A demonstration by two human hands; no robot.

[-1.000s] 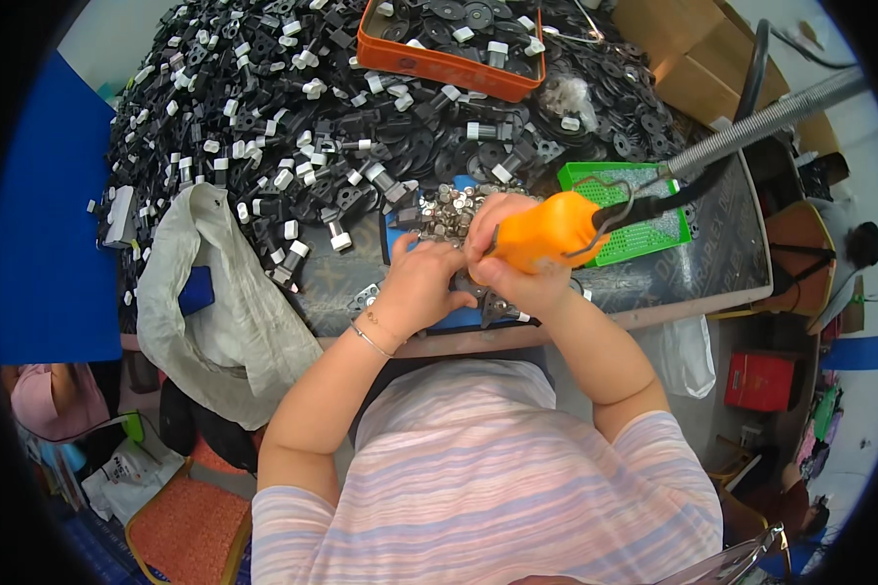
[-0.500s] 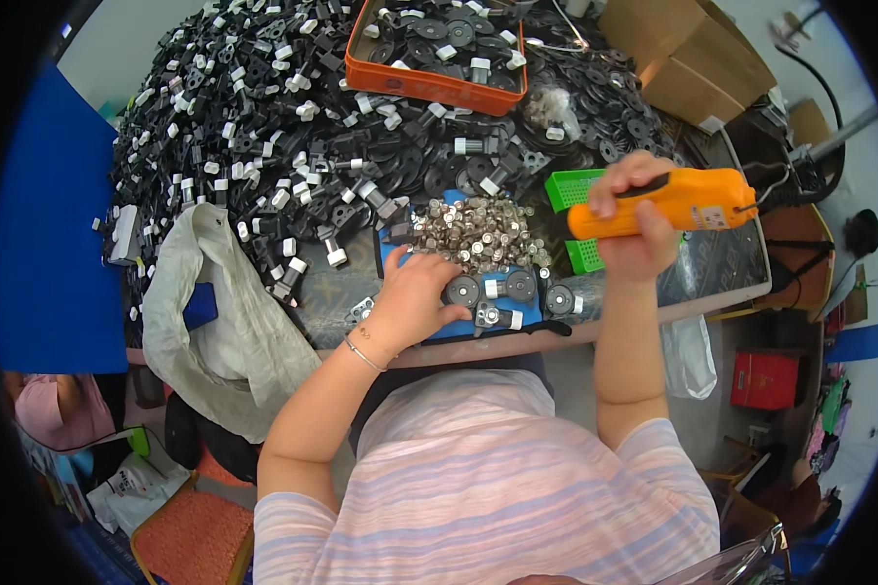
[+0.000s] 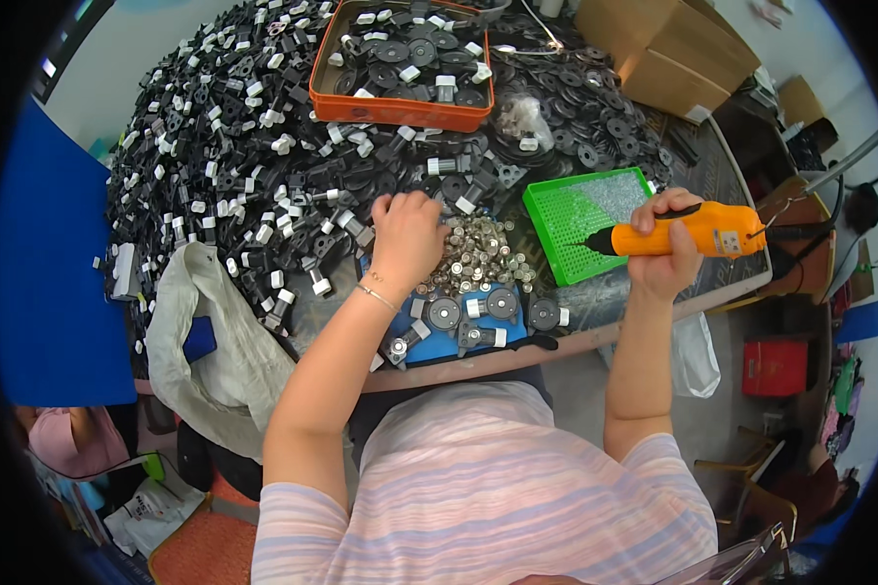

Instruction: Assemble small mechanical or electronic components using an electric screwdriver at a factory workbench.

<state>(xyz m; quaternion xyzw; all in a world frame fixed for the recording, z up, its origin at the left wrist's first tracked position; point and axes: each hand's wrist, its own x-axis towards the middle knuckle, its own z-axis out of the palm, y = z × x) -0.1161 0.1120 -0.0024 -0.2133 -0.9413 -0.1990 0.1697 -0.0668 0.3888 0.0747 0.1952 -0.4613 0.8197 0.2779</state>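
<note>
Holds orange screwdriver [image 3: 720, 230], wrapped in right hand [image 3: 667, 258], with tip [image 3: 598, 241] over green basket [image 3: 558, 222] containing small silvery pieces [image 3: 615, 197]. Curls left hand [image 3: 407, 239] beside heap of metal caps [image 3: 480, 255]; cannot tell whether pinching anything. Inside orange box [image 3: 400, 113]: black discs [image 3: 420, 51] and white-ended parts [image 3: 446, 86].

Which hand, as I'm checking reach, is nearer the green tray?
Right. The right hand, gripping the orange driver, is by the green tray on its right side; the left hand is farther away, left of it.

L head cam (wide fisheye) looks down, fairly close, at hands [image 3: 407, 241] & table [image 3: 605, 298].
</note>
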